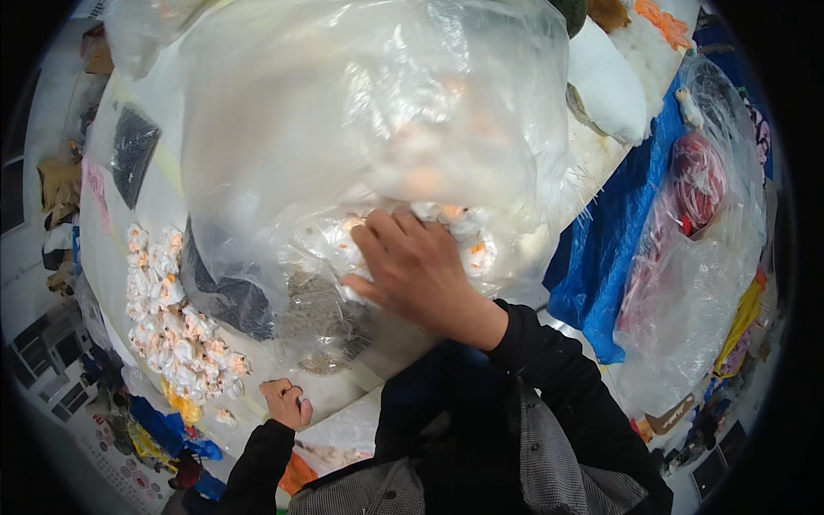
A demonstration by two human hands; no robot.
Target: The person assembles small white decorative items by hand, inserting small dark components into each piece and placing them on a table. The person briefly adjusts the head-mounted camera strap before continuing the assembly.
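Head view: large clear plastic bag (275,129) spread ahead of the person (433,399), near edge facing back, far end cut off, long axis impossible to settle. Right of the bag, blue sheet (614,223), long and creased. Left of the bag, heap of white-and-orange pieces (176,330), pointing various ways. At the bag's near edge, right hand (416,266), fingers bent, thumb spread, touching similar pieces (478,255); clamped or not, impossible to tell. Beyond the bag's near left corner, left hand (287,403), curled into a loose fist.
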